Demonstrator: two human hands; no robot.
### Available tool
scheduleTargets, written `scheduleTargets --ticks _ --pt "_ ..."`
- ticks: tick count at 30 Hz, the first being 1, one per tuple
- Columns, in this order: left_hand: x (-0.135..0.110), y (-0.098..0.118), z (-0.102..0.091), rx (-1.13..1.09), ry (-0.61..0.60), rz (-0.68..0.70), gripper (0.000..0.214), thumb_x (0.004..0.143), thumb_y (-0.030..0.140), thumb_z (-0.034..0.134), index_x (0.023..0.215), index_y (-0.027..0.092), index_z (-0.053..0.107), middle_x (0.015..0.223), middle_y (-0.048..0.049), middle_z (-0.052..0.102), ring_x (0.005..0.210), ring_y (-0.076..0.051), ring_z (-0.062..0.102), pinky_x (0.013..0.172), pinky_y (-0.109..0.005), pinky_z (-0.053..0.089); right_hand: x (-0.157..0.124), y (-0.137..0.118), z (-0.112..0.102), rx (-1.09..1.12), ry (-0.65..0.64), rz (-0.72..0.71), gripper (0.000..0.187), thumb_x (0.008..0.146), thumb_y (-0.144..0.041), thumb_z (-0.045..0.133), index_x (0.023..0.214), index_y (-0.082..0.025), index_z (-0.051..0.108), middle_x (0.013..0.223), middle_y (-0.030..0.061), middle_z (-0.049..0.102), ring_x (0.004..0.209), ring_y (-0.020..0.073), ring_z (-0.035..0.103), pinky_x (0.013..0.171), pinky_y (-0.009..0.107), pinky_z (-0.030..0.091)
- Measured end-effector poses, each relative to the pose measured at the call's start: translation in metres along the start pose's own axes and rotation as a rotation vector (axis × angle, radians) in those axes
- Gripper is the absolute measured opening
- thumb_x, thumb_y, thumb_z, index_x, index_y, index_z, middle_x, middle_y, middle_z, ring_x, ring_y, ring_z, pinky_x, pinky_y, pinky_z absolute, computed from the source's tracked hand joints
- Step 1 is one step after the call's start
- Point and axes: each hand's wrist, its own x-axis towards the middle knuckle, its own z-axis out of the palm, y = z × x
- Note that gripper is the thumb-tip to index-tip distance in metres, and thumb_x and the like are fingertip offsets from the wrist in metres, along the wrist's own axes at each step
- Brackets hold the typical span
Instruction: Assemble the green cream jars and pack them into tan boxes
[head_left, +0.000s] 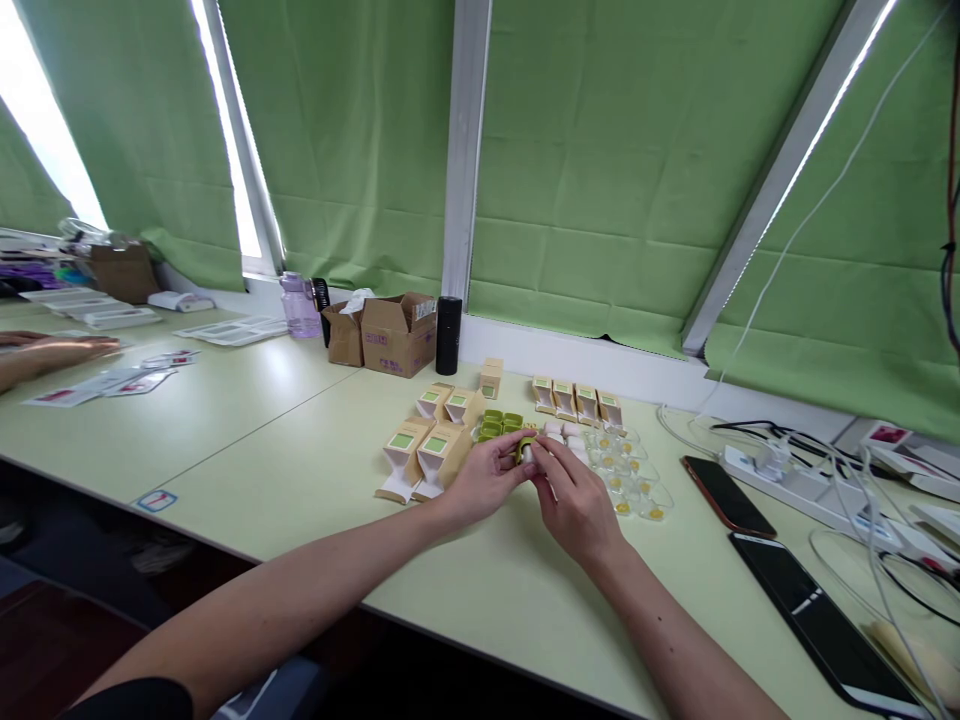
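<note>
Because the green-and-white piece [525,451] is so small, I have both hands meeting over it: the left hand [484,479] has its fingertips closed on one side, and the right hand [581,503] pinches the other, probably one to steady and one to work. From my remote view the fingers hide most of its shape; I make out a curved green rim and a paler part, but cannot tell how they join.

Just beyond the fingertips sit glossy, squarish green containers [491,425], and next to them rounded white blocks [574,443], grouped close, I judge, so either hand can reach them. Beside the right hand lie see-through plastic shells [631,468] with yellow centres. Near the left hand stand tan card cartons [442,452], flaps open toward me, likely to keep their mouths accessible. Well past the right hand, similar small boxes [576,401] form a neat row. All rest on the smooth, pale tabletop [315,480].
</note>
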Motion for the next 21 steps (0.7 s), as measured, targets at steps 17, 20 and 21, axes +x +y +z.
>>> scheduleTargets --ticks 17,20,21 --pt "-0.0005 0.0029 -0.0002 0.023 0.006 0.030 0.076 0.083 0.055 0.088 0.143 0.014 0.066 0.127 -0.0180 0.075 0.114 -0.029 0.073 0.101 -0.043 0.061 0.0011 -0.0011 0.0018 -0.004 0.007 0.025 0.046 0.105 -0.015 0.057 0.151 -0.021 0.058 0.135 0.0177 0.073 0.123 0.0305 0.074 0.100 0.047 0.068" --pt "-0.0005 0.0042 -0.0007 0.048 0.023 0.020 0.076 0.083 0.055 0.088 0.144 0.015 0.066 0.130 -0.0175 0.075 0.113 -0.028 0.073 0.097 -0.041 0.062 0.0007 -0.0002 0.0013 0.105 -0.041 0.080 0.050 0.104 -0.016 0.056 0.154 -0.023 0.055 0.140 0.0165 0.071 0.131 0.0311 0.069 0.105 0.049 0.065" --pt "-0.0005 0.0046 -0.0007 0.048 0.022 0.021 0.075 0.083 0.055 0.087 0.143 0.016 0.066 0.130 -0.0171 0.075 0.112 -0.028 0.073 0.096 -0.041 0.062 0.0005 0.0001 0.0012 0.133 -0.055 0.097 0.052 0.104 -0.015 0.055 0.155 -0.024 0.053 0.141 0.0162 0.070 0.133 0.0312 0.068 0.106 0.049 0.065"
